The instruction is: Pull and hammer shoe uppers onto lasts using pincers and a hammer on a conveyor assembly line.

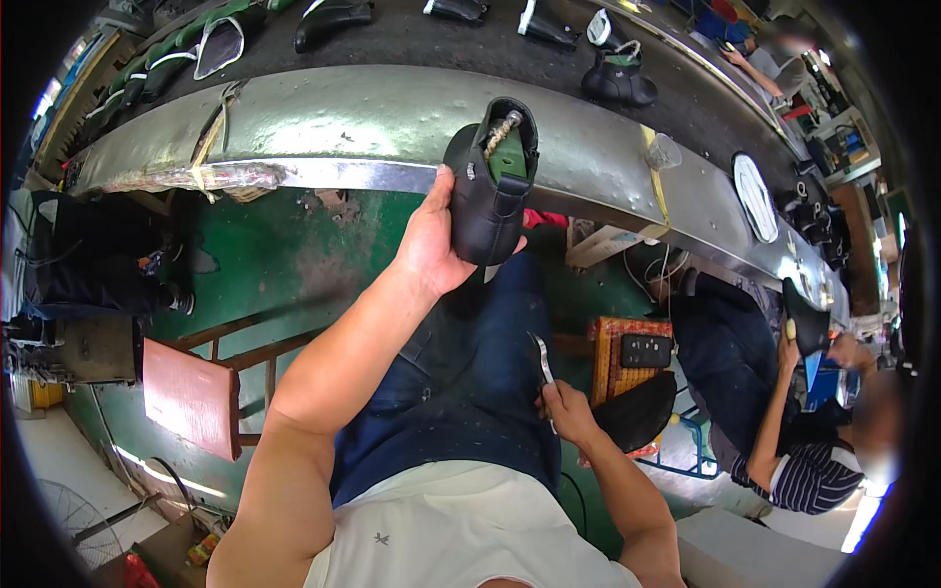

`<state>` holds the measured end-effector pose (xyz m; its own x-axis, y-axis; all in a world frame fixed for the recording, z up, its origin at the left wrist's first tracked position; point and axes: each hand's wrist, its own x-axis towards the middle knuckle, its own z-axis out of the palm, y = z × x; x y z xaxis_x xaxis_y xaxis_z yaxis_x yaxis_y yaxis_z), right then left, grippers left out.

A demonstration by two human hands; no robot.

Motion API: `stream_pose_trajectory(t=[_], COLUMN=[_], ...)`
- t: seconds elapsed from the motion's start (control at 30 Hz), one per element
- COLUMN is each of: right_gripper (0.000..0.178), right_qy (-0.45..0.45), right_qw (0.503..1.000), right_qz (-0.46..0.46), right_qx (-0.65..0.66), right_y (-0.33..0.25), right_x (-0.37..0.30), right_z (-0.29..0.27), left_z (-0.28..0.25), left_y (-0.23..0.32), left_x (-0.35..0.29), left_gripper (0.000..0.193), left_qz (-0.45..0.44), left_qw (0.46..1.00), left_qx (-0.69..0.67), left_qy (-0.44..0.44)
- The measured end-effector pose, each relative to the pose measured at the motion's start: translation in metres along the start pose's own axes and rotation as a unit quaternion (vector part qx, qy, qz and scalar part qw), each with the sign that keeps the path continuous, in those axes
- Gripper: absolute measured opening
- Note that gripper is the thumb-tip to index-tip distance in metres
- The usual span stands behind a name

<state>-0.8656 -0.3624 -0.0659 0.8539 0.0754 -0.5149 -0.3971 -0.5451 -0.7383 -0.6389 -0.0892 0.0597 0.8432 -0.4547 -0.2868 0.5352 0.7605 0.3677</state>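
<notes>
The shoe [480,223] is black, with a green form [507,162] showing in its opening. The tool [546,367] is silver. The shirt [451,510] is white with a small dark emblem [381,538]; the trousers [421,431] are dark blue. The surface [333,108] has a silver-grey edge. The floor [294,255] is green, the stool seat [191,397] pinkish brown. A co-worker's shirt [818,480] shows dark and white stripes.

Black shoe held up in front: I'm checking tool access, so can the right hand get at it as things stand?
Probably yes: the right hand holds a hooked metal tool lower down, and nothing visible blocks the way to the black shoe, which the left hand holds up ahead.
</notes>
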Motion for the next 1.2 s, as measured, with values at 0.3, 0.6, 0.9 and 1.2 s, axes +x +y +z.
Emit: stream_pose_trajectory(t=[0.3, 0.6, 0.9, 1.2], right_gripper=[0.044, 0.046, 0.047, 0.044], right_qy=[0.224, 0.379, 0.393, 0.39], right_qw=[0.931, 0.798, 0.802, 0.819], right_qz=[-0.198, -0.274, -0.32, -0.309], right_qx=[-0.208, -0.381, -0.316, -0.286], right_y=[-0.103, -0.179, -0.175, -0.187], right_x=[0.058, 0.215, 0.242, 0.242], right_z=[-0.084, -0.177, -0.189, -0.185], left_z=[0.014, -0.022, -0.011, 0.026], left_y=[0.056, 0.062, 0.113, 0.125], left_x=[0.051, 0.07, 0.193, 0.372], left_gripper=[0.069, 0.087, 0.063, 0.07], left_qz=[0.0, 0.471, 0.382, 0.3], left_qw=[0.999, 0.639, 0.654, 0.66], left_qx=[0.007, 0.6, 0.647, 0.688], left_qy=[0.049, 0.1, 0.094, 0.007])
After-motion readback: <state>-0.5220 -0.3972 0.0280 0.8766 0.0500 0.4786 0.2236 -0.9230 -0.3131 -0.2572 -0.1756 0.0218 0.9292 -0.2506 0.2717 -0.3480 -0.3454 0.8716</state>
